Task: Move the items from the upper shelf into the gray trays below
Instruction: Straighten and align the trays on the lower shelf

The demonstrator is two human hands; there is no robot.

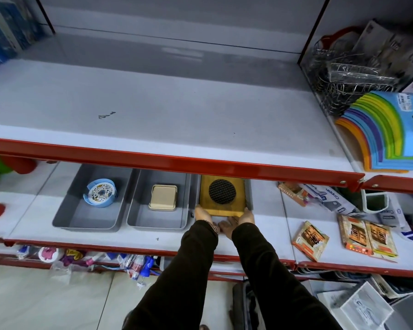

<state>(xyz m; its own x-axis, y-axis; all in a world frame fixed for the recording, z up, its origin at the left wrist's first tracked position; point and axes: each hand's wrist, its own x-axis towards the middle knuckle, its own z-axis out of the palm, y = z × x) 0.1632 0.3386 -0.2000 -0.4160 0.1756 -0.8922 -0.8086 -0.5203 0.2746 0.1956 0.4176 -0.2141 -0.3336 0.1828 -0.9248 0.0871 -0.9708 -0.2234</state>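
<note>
Three gray trays stand side by side on the lower shelf. The left tray (65, 217) holds a round blue coaster set (100, 192). A beige square coaster set (163, 197) lies in the middle tray (134, 220). In the right tray (249, 194) lies a bamboo board (205, 198) with a black round mesh disc (222, 191) on it. My left hand (202, 214) grips the board's near left corner. My right hand (244, 217) grips its near right corner. The upper shelf (153, 120) between the dividers is bare.
A red shelf lip (177, 160) overhangs the trays' far ends. Boxed items (310, 240) lie on the lower shelf to the right. Rainbow-coloured mats (389, 134) and wire racks (343, 75) fill the upper right bay. Blue packages (5, 32) stand at the upper left.
</note>
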